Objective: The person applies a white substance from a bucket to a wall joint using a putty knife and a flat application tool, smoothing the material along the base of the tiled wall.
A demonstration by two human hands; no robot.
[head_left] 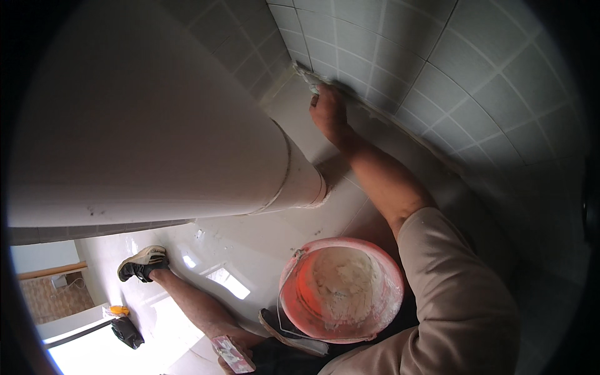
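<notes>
My right hand [329, 114] reaches far out to the corner where the tiled wall meets the floor. Its fingers are closed round the handle of a putty knife [306, 76], whose blade lies against the joint at the wall's foot. At the lower edge a flat, putty-smeared scraper [233, 354] shows over my leg. A bit of my left hand [223, 365] appears beside it, seemingly gripping it, with most of the fingers hidden. Near my body stands a red bucket [292, 275] holding pale, thick putty [345, 280]; its wire handle hangs down at the left side.
A thick white pipe [156, 125] fills the upper left and meets the floor between my arm and leg. Grey tiles [462, 94] cover the right wall. My shoe [145, 262] rests on the glossy floor [219, 244]. A black bag [127, 332] and yellow item [117, 310] lie lower left.
</notes>
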